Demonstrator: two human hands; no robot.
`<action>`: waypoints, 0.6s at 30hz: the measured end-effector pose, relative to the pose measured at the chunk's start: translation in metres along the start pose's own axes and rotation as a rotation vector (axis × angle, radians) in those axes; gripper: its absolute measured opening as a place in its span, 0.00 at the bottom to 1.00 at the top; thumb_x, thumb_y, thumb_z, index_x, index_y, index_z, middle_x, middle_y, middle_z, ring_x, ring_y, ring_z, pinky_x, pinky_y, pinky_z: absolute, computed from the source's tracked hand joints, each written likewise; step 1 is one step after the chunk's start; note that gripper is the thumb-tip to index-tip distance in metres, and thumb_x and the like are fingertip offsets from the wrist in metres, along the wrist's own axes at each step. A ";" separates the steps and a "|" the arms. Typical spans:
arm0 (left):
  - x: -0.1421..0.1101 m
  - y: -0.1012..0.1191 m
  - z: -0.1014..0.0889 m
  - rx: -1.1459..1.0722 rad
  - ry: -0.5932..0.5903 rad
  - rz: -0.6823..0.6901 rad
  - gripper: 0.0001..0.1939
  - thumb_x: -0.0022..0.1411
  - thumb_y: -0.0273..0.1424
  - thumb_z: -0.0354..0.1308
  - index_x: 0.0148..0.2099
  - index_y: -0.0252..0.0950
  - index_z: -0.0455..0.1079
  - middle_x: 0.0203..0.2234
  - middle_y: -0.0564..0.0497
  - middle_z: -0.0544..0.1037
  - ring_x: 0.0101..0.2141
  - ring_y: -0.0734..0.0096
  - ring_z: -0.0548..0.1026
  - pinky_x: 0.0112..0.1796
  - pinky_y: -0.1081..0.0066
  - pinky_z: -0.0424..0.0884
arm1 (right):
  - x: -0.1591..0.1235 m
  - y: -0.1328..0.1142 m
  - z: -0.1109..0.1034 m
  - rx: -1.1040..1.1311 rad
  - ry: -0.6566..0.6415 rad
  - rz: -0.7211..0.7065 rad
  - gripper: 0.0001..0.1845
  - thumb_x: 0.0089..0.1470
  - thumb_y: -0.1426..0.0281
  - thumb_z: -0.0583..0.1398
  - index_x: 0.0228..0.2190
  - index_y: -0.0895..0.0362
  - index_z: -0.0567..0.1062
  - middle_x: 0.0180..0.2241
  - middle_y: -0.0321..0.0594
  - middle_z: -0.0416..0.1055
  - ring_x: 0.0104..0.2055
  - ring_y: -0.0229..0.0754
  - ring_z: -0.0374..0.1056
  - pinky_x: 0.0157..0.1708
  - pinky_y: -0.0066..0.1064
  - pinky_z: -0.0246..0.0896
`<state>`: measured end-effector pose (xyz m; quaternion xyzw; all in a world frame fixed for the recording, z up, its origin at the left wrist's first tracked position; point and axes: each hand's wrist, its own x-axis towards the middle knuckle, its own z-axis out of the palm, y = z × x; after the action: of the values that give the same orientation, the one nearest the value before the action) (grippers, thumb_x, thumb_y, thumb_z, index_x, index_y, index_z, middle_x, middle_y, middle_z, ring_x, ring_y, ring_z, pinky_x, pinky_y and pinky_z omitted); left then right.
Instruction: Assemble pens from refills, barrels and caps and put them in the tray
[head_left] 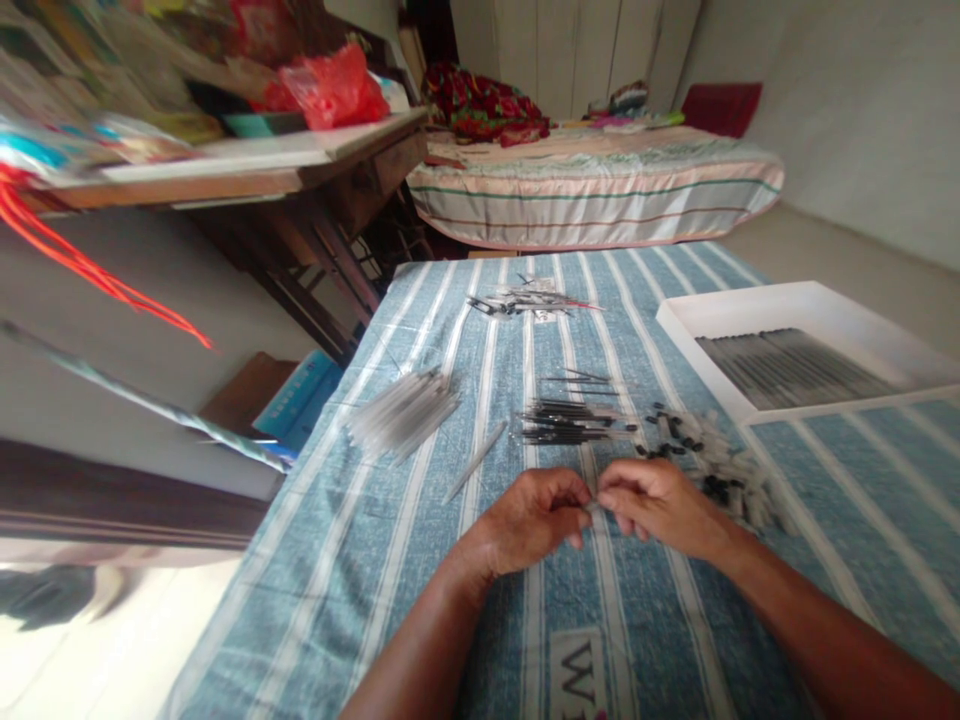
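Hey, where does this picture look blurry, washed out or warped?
In the head view, the floor at lower left is nearly blown out; the pale tubes smear, while the black rods look crisper; the white box at right seems stretched, as with a wide-angle lens.

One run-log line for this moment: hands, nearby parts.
left hand: pinching small piece (detail unclear) | right hand: pinched close beside | ahead: dark rods | right: loose parts, white box

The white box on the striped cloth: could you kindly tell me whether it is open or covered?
Open: nothing covers the white box, and the slim grey rods inside show plainly.
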<state>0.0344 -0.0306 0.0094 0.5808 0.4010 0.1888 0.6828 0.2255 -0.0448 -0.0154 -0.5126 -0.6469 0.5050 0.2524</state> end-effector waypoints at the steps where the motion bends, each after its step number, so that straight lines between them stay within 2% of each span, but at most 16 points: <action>1: 0.000 0.000 0.000 0.003 0.003 0.002 0.00 0.54 0.25 0.56 0.31 0.33 0.67 0.18 0.58 0.68 0.19 0.81 0.64 0.22 0.77 0.58 | 0.000 0.000 0.000 -0.014 -0.004 -0.020 0.17 0.54 0.57 0.55 0.23 0.57 0.69 0.14 0.31 0.65 0.13 0.30 0.57 0.15 0.21 0.51; 5: 0.001 -0.004 0.000 0.053 0.031 0.035 0.02 0.53 0.23 0.55 0.31 0.33 0.67 0.19 0.57 0.68 0.21 0.79 0.66 0.24 0.76 0.60 | 0.002 -0.003 0.002 -0.050 -0.018 -0.039 0.22 0.56 0.57 0.52 0.16 0.56 0.62 0.12 0.31 0.63 0.13 0.30 0.56 0.15 0.21 0.50; 12: 0.005 -0.003 0.000 0.340 0.119 0.142 0.05 0.51 0.21 0.52 0.28 0.34 0.67 0.20 0.56 0.70 0.22 0.76 0.65 0.24 0.75 0.59 | 0.006 -0.003 0.003 -0.014 0.028 0.026 0.23 0.56 0.57 0.53 0.15 0.55 0.61 0.10 0.29 0.61 0.12 0.29 0.54 0.14 0.21 0.49; 18: 0.004 0.004 0.000 0.545 0.160 0.249 0.06 0.53 0.24 0.53 0.29 0.35 0.71 0.23 0.53 0.72 0.27 0.72 0.68 0.29 0.73 0.61 | 0.009 -0.005 0.005 -0.002 0.078 0.019 0.24 0.56 0.57 0.54 0.14 0.56 0.60 0.09 0.29 0.61 0.12 0.29 0.54 0.16 0.21 0.51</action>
<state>0.0381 -0.0268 0.0120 0.7705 0.4150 0.2018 0.4398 0.2159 -0.0382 -0.0147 -0.5382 -0.6322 0.4864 0.2723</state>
